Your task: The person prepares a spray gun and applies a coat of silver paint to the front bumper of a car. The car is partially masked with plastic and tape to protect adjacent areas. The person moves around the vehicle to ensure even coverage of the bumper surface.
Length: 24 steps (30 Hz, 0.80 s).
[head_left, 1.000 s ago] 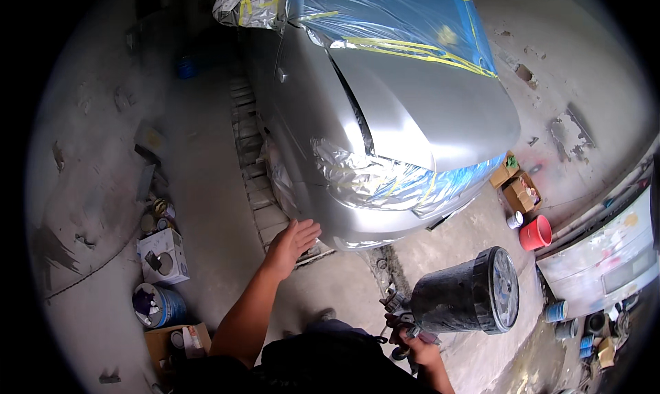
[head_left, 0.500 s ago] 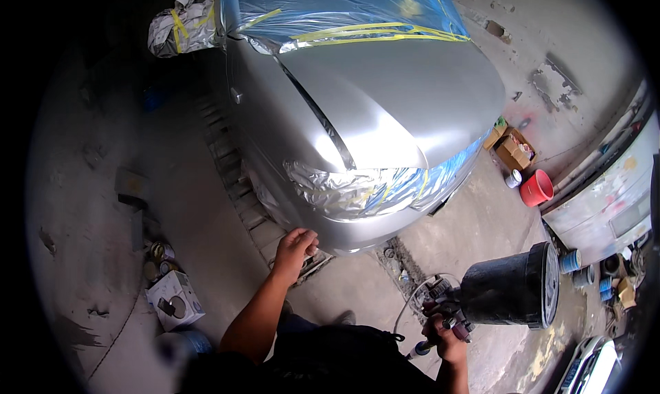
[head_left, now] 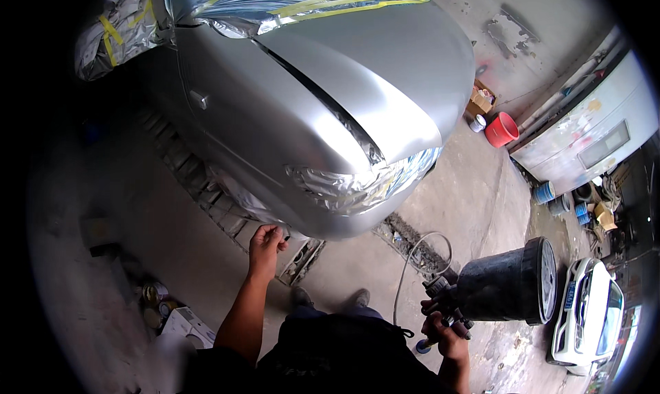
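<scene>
- Leftmost: foil bundle [head_left: 134, 29] on the car's side, bound with yellow tape, probably a mirror wrapped to shield it. It juts out beyond the body.
- Below, near the left rim: small cans [head_left: 155, 294] and a white box [head_left: 189, 325] on the floor, perhaps set aside to leave a walkway beside the car.
- Left hand [head_left: 267, 243]: beside the low front corner of the car [head_left: 254, 112], fingers curled. Cannot tell whether this grip pinches anything or touches the bodywork.
- Car, silver, fills the upper middle. Foil [head_left: 330, 188] covers the headlamp area and blue plastic [head_left: 254, 1] the windscreen end, likely to protect them. Its rounded lower front edge is the near boundary.
- Shoes [head_left: 301, 297] on the floor, short of that edge; a strip of floor separates person and car.
- Hose [head_left: 410, 256]: looped upright between car and gun. Could catch on a sideways move; its far end is not seen.
- Right hand [head_left: 445, 335]: grip clamped around the spray gun [head_left: 445, 296], right of the body, well apart from the car. Black cup [head_left: 495, 284] lies nearly level, pointing right, so its bulk seems to need swing room on that side.
- Beyond: red bucket [head_left: 503, 130] toward the wall; white car [head_left: 584, 318] farthest right, behind the cup, with floor between.
</scene>
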Available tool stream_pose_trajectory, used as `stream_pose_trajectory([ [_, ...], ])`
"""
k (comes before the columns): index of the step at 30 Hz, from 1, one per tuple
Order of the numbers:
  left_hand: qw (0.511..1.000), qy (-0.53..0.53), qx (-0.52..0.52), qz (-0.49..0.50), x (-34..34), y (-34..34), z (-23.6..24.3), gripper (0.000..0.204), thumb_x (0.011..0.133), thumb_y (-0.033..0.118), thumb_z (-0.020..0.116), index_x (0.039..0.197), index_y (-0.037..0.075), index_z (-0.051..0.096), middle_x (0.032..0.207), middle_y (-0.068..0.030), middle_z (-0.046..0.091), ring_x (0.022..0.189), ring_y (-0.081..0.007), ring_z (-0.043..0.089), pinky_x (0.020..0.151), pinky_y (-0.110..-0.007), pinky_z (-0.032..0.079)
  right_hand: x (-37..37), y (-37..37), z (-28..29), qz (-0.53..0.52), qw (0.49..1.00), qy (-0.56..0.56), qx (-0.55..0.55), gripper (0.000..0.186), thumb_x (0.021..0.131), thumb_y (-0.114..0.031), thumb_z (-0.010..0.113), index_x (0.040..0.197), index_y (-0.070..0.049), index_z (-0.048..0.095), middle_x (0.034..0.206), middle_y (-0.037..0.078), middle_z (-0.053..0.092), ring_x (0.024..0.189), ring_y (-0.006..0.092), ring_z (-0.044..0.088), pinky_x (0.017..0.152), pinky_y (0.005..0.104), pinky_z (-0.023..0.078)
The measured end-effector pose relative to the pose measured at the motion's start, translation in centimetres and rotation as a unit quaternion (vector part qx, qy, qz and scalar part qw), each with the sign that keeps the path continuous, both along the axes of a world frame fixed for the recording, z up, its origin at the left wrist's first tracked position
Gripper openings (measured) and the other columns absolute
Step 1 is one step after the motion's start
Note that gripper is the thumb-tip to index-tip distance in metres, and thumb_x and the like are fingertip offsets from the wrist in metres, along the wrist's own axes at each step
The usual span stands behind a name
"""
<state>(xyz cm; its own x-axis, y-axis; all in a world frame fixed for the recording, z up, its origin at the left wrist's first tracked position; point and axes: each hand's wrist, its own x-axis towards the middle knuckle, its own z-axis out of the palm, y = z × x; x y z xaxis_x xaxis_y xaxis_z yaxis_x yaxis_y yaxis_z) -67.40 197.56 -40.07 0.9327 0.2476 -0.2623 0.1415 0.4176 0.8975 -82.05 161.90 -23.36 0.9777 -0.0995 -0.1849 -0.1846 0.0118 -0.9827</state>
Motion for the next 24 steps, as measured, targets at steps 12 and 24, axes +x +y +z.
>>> stream_pose_trajectory([
  [12,0.980,-0.102,0.137,0.102,8.7,3.3,2.4,0.062,0.096,0.035,0.042,0.140,-0.003,0.021,0.145,-0.0198,0.025,0.134,-0.0261,0.028,0.108,-0.033,0.025,-1.4,3.7,0.7,-0.061,0.997,0.044,0.032,0.047,0.074,-0.025,0.065,0.103,0.010,0.056,0.067,0.006,0.057,0.052,0.0100,0.051,0.048,0.0231,0.039],
  [24,0.945,-0.081,0.195,0.248,17.9,1.3,9.8,0.084,0.094,0.055,0.029,0.140,-0.010,0.004,0.149,-0.0277,0.000,0.140,-0.0344,0.003,0.113,-0.039,0.008,-2.6,2.4,0.4,-0.075,0.996,0.037,0.036,0.049,0.071,-0.030,0.071,0.098,0.008,0.058,0.065,0.005,0.055,0.051,0.0102,0.050,0.046,0.0235,0.038],
])
